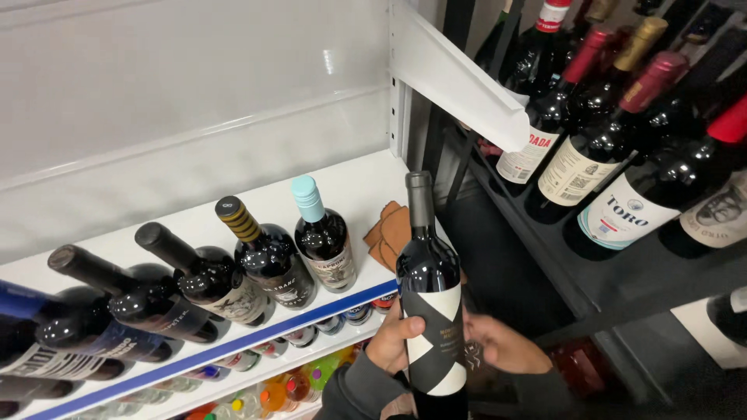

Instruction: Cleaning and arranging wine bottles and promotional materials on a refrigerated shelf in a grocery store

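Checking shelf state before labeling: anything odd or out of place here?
Yes: brown cardboard pieces lie loose on the white shelf beside the teal-capped bottle, the only non-bottle item there. No spill or breakage shows.

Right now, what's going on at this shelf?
A person holds a dark wine bottle upright in front of a white shelf, left hand wrapped around its black-and-white label, right hand open against the other side. A row of wine bottles stands along the shelf's front edge, with a bare stretch at its right end. Brown pads lie there.
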